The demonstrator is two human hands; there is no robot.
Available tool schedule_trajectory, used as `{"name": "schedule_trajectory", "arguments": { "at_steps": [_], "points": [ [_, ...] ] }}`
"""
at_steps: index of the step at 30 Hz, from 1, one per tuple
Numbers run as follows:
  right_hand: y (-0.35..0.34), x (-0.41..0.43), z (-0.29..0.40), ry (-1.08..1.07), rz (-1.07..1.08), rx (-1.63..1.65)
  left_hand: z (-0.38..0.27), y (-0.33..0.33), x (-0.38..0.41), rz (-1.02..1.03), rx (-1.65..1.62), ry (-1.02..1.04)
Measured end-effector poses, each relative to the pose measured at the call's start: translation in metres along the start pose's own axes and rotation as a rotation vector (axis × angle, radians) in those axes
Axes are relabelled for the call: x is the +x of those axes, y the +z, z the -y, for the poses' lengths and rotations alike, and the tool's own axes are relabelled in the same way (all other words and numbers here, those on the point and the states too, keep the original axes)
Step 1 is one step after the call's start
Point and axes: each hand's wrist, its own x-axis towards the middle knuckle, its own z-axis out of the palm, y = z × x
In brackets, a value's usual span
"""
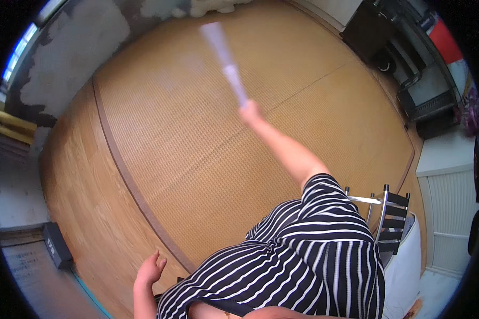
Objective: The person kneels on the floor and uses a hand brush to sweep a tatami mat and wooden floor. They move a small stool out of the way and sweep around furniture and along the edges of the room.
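With my right arm stretched out over a tan woven floor mat [191, 131], my right hand [251, 112] grips the near end of a pale lavender stick-like tool [230, 71]. The tool widens at its far end, and motion blur hides its exact kind. Whether that wide end touches the mat, I cannot tell. Low in the view, my left hand [151, 269] hangs beside my striped clothing, over the wood-look floor [99, 207]. It holds nothing, and its fingers are apart.
A wall [76, 48] with peeling paint borders the mat's far left. Dark furniture [407, 60] lines the right, above a white ribbed cabinet [451, 223]. Close by my right side stands a metal-framed rack [395, 223] with black slats. A black box [58, 245] lies at the left.
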Motion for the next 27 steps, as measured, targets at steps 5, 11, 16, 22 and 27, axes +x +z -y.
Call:
{"name": "schedule_trajectory", "arguments": {
  "at_steps": [5, 11, 16, 22, 27],
  "points": [
    [-0.131, 0.088, -0.093, 0.641, -0.338, 0.180, -0.024, 0.000, 0.030, 0.112, 0.014, 0.059],
    [-0.186, 0.149, -0.139, 0.702, -0.141, -0.009, -0.013, -0.010, 0.029, -0.031, -0.102, 0.043],
    [-0.088, 0.134, -0.061, 0.278, 0.245, -0.355, 0.016, 0.003, 0.013, 0.059, -0.044, -0.132],
    [0.069, -0.027, 0.066, -0.136, 0.863, -0.399, 0.014, 0.009, 0.041, 0.079, 0.021, -0.075],
    [0.091, -0.048, 0.038, -0.628, 0.515, -0.218, -0.027, -0.021, 0.053, -0.019, -0.029, 0.101]
  ]
}}
